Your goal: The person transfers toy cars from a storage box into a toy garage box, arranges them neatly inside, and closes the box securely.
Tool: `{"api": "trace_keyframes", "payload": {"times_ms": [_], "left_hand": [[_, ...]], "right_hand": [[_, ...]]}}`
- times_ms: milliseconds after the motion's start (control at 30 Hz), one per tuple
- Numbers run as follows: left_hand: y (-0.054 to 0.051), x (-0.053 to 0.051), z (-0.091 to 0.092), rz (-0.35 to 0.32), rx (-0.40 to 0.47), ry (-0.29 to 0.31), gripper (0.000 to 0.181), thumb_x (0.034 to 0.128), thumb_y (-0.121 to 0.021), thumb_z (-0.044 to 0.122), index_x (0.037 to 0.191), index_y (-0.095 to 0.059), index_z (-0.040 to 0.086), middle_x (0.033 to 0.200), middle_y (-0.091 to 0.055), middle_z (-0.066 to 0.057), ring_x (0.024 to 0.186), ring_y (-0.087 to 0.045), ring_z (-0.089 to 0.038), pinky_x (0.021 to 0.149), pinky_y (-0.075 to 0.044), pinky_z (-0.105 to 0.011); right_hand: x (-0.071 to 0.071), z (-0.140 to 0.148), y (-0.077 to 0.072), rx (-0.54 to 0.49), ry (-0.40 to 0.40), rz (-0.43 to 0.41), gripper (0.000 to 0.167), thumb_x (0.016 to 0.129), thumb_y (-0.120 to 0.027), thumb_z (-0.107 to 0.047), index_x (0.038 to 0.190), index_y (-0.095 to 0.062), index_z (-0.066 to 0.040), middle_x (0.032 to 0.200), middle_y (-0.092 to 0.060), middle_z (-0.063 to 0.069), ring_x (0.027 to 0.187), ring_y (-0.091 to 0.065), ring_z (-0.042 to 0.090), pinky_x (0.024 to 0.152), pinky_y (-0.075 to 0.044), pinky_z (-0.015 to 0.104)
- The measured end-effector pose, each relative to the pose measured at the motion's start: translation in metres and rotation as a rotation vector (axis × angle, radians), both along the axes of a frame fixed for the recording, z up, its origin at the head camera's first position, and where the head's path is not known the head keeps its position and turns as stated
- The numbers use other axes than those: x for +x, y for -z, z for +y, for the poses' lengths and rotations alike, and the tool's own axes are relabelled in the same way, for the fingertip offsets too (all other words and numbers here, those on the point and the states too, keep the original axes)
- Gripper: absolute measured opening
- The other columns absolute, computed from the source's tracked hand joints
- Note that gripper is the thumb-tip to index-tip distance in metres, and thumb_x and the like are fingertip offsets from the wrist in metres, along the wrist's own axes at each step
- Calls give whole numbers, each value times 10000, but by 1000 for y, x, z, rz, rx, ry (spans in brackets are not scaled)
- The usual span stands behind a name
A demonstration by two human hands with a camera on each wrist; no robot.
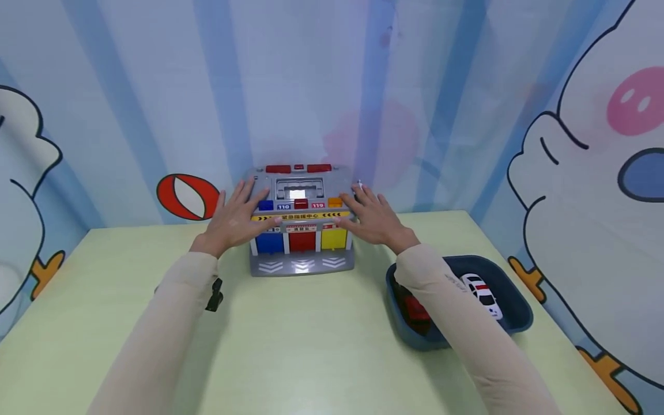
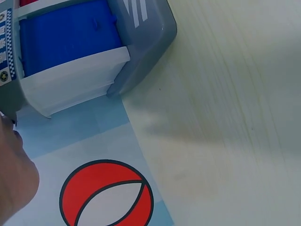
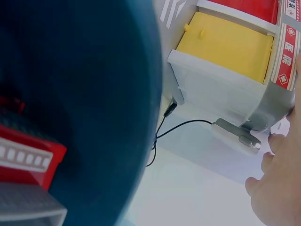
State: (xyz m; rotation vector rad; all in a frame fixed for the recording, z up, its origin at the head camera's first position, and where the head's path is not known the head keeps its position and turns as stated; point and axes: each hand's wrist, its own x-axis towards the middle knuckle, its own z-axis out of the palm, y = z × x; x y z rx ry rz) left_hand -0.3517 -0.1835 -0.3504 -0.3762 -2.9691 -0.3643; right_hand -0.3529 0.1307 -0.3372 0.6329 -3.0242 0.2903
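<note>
A grey toy garage station (image 1: 302, 262) stands at the back of the table, with blue, red and yellow doors along its front. The left hand (image 1: 236, 222) rests on its left side, fingers spread and thumb on the front edge. On its right side lies the right hand (image 1: 374, 221), fingers also spread, thumb near the yellow stripe. In the left wrist view the blue door (image 2: 70, 37) shows, with part of the left hand (image 2: 16, 174) at the edge. The right wrist view shows the yellow door (image 3: 225, 44) and part of the right hand (image 3: 277, 179).
A dark blue bin (image 1: 521, 314) stands at the right, under the right forearm, holding a white toy car (image 1: 482, 295) and a red toy (image 1: 417, 311). A black object (image 1: 214, 295) is beside the left sleeve. Behind the station, a small device (image 3: 235, 136) has a black cable.
</note>
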Motion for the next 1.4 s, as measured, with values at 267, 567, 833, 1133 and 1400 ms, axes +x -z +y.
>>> {"api": "trace_keyframes", "payload": {"times_ms": [267,567,833,1133,1400], "left_hand": [[-1,2,-3,21,-3,-1,956,868,-398,794,1607,-203,220,1700,13,-125,1562,27,-376,1218,65,-644],[4,-3,8,20,-1,2,950,867,-412,786,1607,-201,229,1699,-7,-127,1565,18,-369,1222,61,-636],[7,-2,13,25,16,0,934,867,-441,769,1605,-218,241,1702,-14,-110,1569,17,-348,1232,39,-623],[6,-3,14,33,26,-11,920,870,-459,750,1601,-235,239,1703,-26,-108,1570,2,-344,1235,18,-623],[2,-5,13,43,20,-10,920,872,-448,753,1603,-225,240,1702,-28,-108,1571,0,-342,1237,10,-622]], "right_hand": [[-3,-6,-1,9,3,5,798,971,-414,-635,1611,-183,-218,1703,-59,94,1573,-6,329,1257,-48,574],[-4,-1,-2,-11,-1,-7,816,963,-433,-638,1606,-212,-188,1701,-80,97,1574,-5,328,1258,-58,569],[-9,1,-1,-42,-19,-24,833,961,-420,-645,1594,-249,-131,1696,-102,118,1572,-28,337,1258,-77,567],[-11,0,-4,-63,-24,-43,834,963,-437,-628,1596,-236,-124,1696,-97,117,1571,-17,343,1259,-76,562],[-12,0,-10,-66,-36,-33,828,967,-451,-611,1592,-243,-110,1693,-104,131,1568,-41,356,1253,-106,574]]}}
